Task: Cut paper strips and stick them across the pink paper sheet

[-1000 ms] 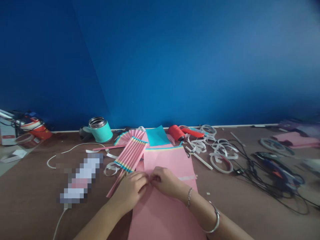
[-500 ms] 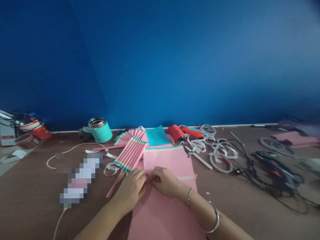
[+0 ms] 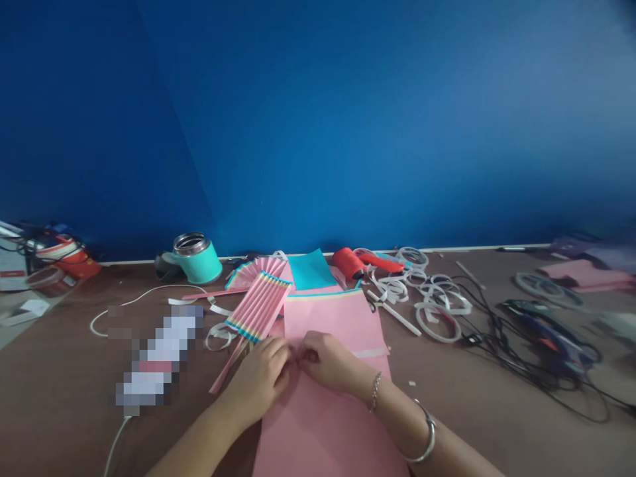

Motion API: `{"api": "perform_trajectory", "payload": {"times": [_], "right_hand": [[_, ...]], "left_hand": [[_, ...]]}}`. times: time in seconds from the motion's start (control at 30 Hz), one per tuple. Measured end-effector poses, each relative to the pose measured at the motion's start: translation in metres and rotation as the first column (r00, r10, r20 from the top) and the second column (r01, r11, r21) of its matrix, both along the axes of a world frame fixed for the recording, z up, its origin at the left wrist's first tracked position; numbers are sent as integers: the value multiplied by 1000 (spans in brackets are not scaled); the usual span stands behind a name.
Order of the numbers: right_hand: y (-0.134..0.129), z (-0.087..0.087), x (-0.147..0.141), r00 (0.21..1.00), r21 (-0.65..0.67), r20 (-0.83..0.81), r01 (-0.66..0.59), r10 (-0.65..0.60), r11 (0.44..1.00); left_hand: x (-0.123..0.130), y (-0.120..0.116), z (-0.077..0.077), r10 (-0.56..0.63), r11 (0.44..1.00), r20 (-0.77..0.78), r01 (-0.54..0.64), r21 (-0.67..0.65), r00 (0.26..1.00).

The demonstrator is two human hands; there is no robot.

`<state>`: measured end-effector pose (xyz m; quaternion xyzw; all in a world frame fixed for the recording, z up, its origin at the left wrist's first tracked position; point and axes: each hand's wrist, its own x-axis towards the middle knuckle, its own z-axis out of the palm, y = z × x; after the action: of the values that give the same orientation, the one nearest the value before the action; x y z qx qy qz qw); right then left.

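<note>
My left hand (image 3: 262,371) and my right hand (image 3: 325,358) meet over the left edge of a long pink paper sheet (image 3: 338,437). Both have curled fingers with tips pinched close together; what lies between them is too small and hidden to make out. Just beyond sits a pink paper piece with a blue and cream striped top edge (image 3: 332,318). A whitish strip (image 3: 372,353) crosses the paper to the right of my right hand. Past my left fingers lies a pleated pink paper (image 3: 259,306) with striped ends, overlapping a fanned pleated paper (image 3: 253,273).
A blue paper (image 3: 312,270), a red thread spool (image 3: 348,264) and tangled white strips (image 3: 437,295) lie at the back. A teal mug (image 3: 201,260) stands back left. A blurred-out device (image 3: 161,358) with a white cable is left; black cords and a dark tool (image 3: 551,338) are right.
The hands keep the same pinched pose over the paper. The whole view has shifted very slightly; no object has visibly moved on the table.
</note>
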<state>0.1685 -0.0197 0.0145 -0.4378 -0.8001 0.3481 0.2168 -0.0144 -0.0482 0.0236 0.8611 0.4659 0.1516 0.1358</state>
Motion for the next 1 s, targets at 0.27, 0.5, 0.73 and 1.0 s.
{"api": "perform_trajectory", "payload": {"times": [0.27, 0.5, 0.73, 1.0], "right_hand": [[-1, -5, -6, 998, 54, 64, 25, -29, 998], [-3, -4, -9, 993, 53, 108, 44, -50, 998], [-3, 4, -11, 989, 0, 136, 64, -64, 998], [0, 6, -11, 984, -40, 163, 73, -66, 997]], "left_hand": [[-1, -2, 7, 4, 998, 82, 2, -70, 997], [-8, -4, 3, -84, 995, 68, 87, -43, 994], [-13, -3, 2, -121, 992, 11, 122, -14, 993], [-13, -5, 5, -118, 992, -45, 115, -57, 992]]}}
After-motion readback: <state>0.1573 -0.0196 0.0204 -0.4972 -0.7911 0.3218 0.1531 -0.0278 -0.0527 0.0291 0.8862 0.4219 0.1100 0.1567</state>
